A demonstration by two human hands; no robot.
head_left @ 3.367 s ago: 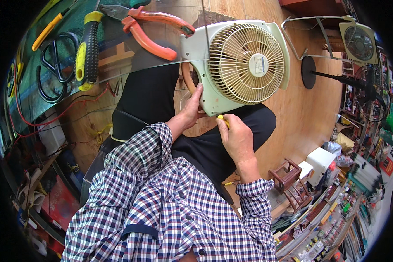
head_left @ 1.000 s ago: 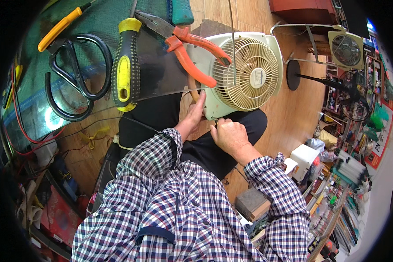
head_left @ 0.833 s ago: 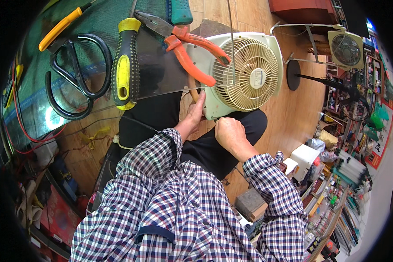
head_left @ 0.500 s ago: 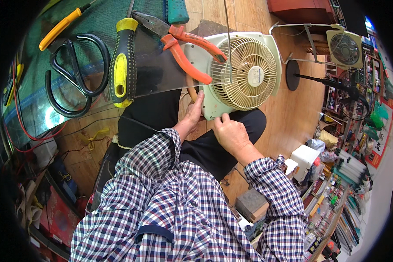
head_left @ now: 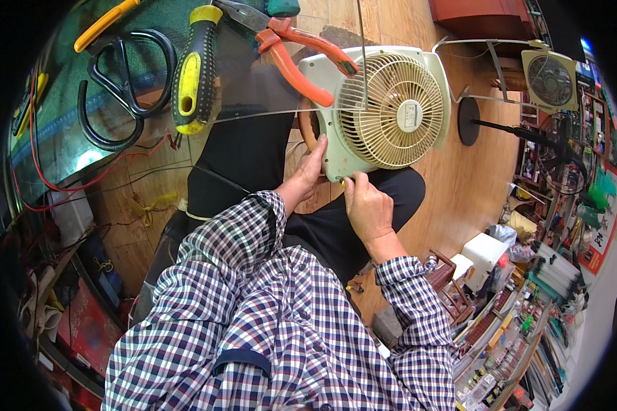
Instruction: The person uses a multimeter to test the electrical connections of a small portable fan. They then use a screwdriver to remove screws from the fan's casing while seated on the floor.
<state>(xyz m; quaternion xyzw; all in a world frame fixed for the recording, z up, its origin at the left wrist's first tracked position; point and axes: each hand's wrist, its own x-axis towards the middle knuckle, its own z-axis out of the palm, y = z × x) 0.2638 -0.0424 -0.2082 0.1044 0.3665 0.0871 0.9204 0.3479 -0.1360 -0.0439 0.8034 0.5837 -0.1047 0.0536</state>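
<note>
A pale green box fan (head_left: 344,145) with a round cream grille (head_left: 384,103) rests at my lap, its grille facing up. My left hand (head_left: 307,170) wraps around its lower left edge, thumb on top and fingers hidden beneath. At the near corner of the fan, my right hand (head_left: 369,205) is pinched closed. A small dark and yellowish bit shows at its fingertips, too small to name. Red-handled pliers (head_left: 288,65) lie on the glass tabletop, overlapping the fan in view. Beside them are a yellow-and-black screwdriver (head_left: 195,75) and black-handled scissors (head_left: 125,92).
The glass table (head_left: 55,147) reaches in from the left, with an orange-handled tool (head_left: 106,26) and red wires (head_left: 48,179) on it. A second fan (head_left: 550,81) stands far right on a metal frame. Crowded shelves and parts (head_left: 500,356) line the right side.
The view has shifted slightly, so the fan sits a little farther right. My right hand has turned more upright at the fan's near corner; my left keeps its hold.
</note>
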